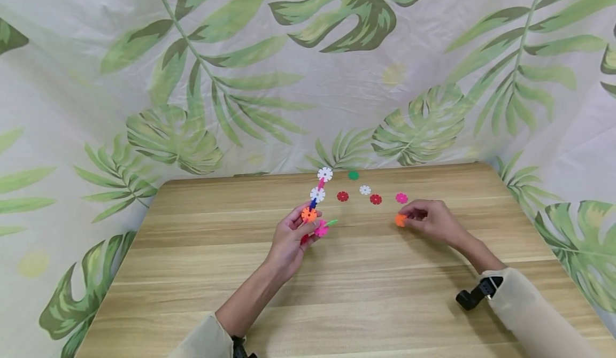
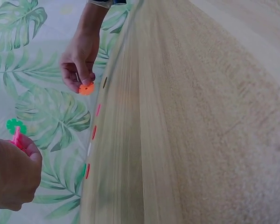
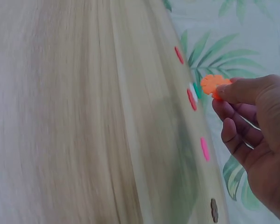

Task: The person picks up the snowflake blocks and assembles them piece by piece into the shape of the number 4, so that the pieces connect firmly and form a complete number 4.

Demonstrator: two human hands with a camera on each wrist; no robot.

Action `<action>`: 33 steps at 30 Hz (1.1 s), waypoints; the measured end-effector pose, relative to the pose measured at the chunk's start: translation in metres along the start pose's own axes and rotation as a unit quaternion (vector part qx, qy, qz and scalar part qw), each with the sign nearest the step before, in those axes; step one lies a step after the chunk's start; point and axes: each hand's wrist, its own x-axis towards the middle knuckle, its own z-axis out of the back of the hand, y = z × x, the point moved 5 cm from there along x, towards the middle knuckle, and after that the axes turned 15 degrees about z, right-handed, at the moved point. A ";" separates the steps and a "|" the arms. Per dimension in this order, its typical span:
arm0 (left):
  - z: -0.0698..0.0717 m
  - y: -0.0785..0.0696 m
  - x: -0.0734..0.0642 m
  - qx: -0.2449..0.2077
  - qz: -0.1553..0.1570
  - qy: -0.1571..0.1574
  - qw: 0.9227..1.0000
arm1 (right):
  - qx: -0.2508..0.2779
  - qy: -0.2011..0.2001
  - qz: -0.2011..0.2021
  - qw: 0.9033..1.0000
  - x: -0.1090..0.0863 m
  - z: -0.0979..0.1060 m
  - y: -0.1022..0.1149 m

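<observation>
My left hand (image 1: 287,241) grips a chain of interlocking notched discs (image 1: 317,194) over the middle of the table. White, pink, blue, orange and red pieces join along it, and a light green disc (image 1: 332,222) sticks out to the right. Fingers hide part of the chain's lower end. Between thumb and fingertips, my right hand (image 1: 430,220) pinches a single orange notched disc (image 3: 214,86), held above the table apart from the chain.
Loose discs lie toward the table's far edge: a green one (image 1: 353,175), a white one (image 1: 365,190), two red ones (image 1: 343,196) and a pink one (image 1: 401,198). A brown disc (image 3: 214,210) shows beyond the pink one. Leaf-print cloth (image 1: 260,107) hangs behind the wooden table (image 1: 366,304).
</observation>
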 end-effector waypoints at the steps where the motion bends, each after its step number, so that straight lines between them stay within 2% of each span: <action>1: 0.000 0.000 0.000 0.001 -0.001 0.001 1.000 | 0.005 -0.004 -0.001 1.000 0.001 -0.001 0.001; 13: 0.000 0.001 0.001 0.002 0.001 0.002 1.000 | 0.072 -0.028 -0.015 0.997 0.016 -0.013 0.023; 19: 0.000 0.001 0.001 0.003 0.004 -0.004 1.000 | 0.141 -0.035 -0.040 0.989 0.022 -0.021 0.033; 29: -0.002 0.000 0.001 0.007 0.000 -0.003 1.000 | 0.190 -0.055 -0.068 0.978 0.032 -0.029 0.054; 33: -0.004 0.000 0.002 0.007 -0.003 0.001 1.000 | 0.219 -0.060 -0.087 0.970 0.037 -0.032 0.062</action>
